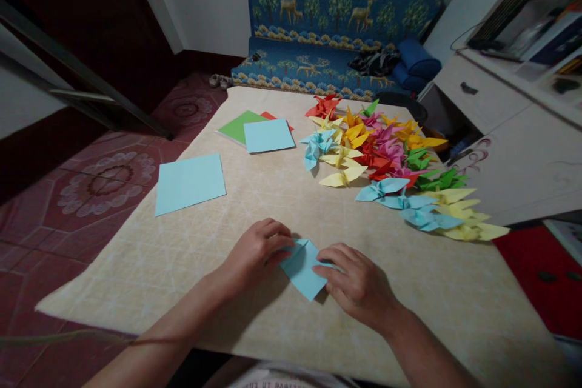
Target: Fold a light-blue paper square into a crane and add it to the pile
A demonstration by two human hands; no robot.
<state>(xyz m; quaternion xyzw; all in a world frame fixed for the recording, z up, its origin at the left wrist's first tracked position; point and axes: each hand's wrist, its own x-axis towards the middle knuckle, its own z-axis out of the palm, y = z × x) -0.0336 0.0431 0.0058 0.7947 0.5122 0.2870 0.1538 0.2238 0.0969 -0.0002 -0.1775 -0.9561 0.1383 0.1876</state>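
Note:
A light blue piece of folded origami paper (305,274) lies near the table's front edge between my hands, with a crease and raised flap along its upper part. My left hand (262,248) pinches its upper left corner, fingers closed on the edge. On the other side, my right hand (354,279) grips the right corner between thumb and fingers. The fingers partly cover both corners. Beyond my right hand sits a crowd of folded paper cranes (386,145) in red, yellow, orange, pink, green and light blue.
A flat light blue sheet (191,184) lies at the table's left. Behind it, another blue sheet (269,136) overlaps a green sheet (243,124) and a red one. A patterned tablecloth (254,194) covers the table. A blue sofa (318,60) stands beyond, a white cabinet (513,133) to the right.

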